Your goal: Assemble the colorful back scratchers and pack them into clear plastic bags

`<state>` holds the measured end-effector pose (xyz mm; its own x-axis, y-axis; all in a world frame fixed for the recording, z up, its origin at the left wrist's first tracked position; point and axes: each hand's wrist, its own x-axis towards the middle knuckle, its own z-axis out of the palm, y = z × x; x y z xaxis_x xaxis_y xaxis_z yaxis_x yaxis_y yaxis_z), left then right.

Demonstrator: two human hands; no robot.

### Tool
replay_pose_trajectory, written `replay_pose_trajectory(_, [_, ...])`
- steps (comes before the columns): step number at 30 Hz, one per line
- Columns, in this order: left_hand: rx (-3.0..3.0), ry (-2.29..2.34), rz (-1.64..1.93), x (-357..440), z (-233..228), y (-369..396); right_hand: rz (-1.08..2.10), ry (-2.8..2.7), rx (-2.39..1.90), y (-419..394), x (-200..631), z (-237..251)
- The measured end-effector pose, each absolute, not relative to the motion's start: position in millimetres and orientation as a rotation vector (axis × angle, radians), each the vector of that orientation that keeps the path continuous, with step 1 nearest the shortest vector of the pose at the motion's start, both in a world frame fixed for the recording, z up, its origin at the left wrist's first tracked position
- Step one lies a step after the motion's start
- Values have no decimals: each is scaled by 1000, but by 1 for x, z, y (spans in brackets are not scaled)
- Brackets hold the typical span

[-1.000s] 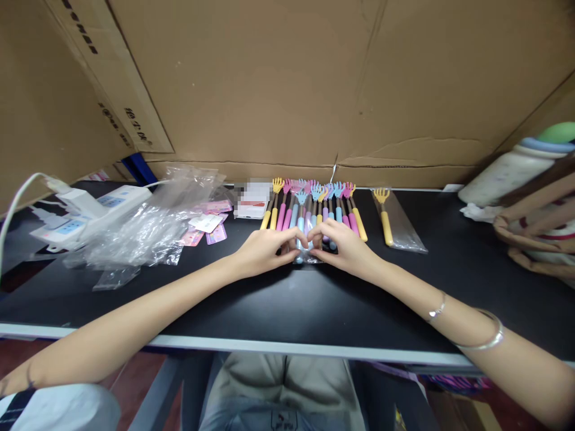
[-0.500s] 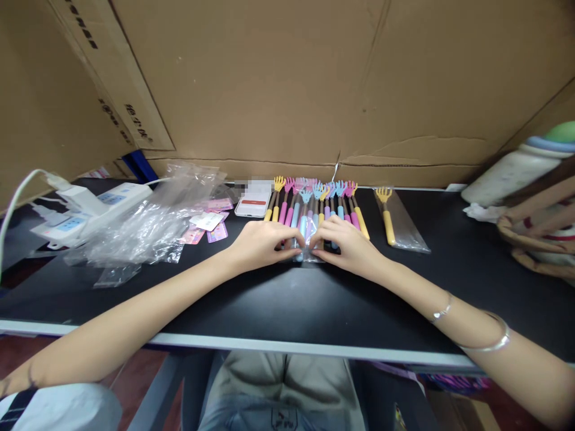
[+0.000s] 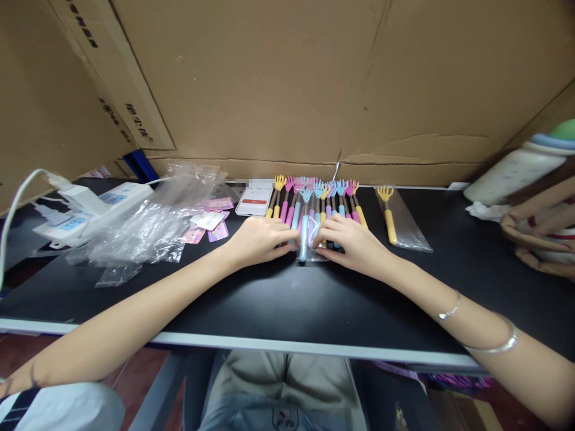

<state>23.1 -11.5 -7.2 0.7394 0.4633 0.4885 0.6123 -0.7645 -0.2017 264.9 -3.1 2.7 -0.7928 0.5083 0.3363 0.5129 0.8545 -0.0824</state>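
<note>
Both hands at tabletop centre. Left hand & right hand, fingers curled, pinch the clear sleeve around the blue scratcher. Risk: slippery film slips, or knuckles nudge the scratcher row behind toward back edge.

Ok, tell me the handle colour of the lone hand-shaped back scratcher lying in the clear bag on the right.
Yellow handle, clearest in the head view.
</note>
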Motion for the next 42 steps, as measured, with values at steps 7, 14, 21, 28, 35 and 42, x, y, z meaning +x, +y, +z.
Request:
replay_pose_trajectory(7, [-2568, -822, -545, 24, -7, -13, -75, -2708, -784, -5, 264, 5])
replay_pose_trajectory(14, [-2447, -772, -528, 29, -6, -17, -111, -2722, -779, -5, 263, 5])
replay_pose_trajectory(21, [-2383, -698, -530, 29, -6, -18, -120, -2725, -777, -6, 263, 6])
replay_pose_trajectory(28, [-2340, -615, -600, 31, -8, -18, -123, -2729, -765, -6, 263, 7])
replay_pose_trajectory(35, [-2342, -656, -611, 33, -9, -19, -38, -2700, -780, -7, 262, 6])
replay_pose_trajectory(42, [-2344, -803, -800, 34, -8, -20, 507, -2444, -826, -15, 258, 6])
